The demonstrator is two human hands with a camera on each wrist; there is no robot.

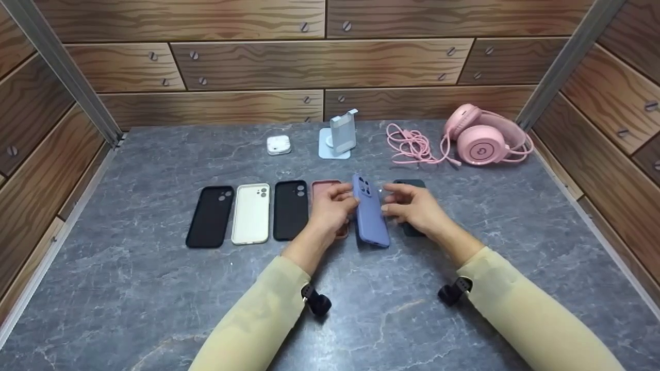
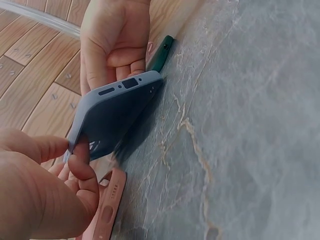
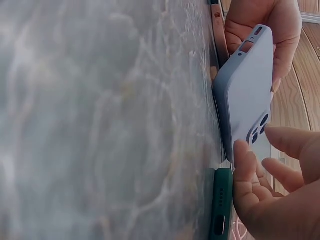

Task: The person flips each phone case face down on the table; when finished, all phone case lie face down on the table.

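A lavender-blue phone case (image 1: 372, 219) stands tilted on one long edge, its camera cutouts towards the far end. My left hand (image 1: 330, 208) pinches its left edge between thumb and fingers; the left wrist view shows the dark inside of the case (image 2: 120, 112). On the other side, my right hand (image 1: 415, 206) holds nothing, its fingers parted and loosely bent close beside the case. Under the left hand lies a pink phone case (image 1: 324, 188), partly covered. A dark green phone case (image 3: 223, 200) lies below the right hand, also partly hidden.
Left of the hands lie a black case (image 1: 209, 219), a white case (image 1: 251, 216) and another black case (image 1: 290, 214) in a row. Behind stand a small white box (image 1: 278, 145), a pale blue stand (image 1: 344, 135) and pink headphones (image 1: 482, 145) with a coiled cable (image 1: 412, 144).
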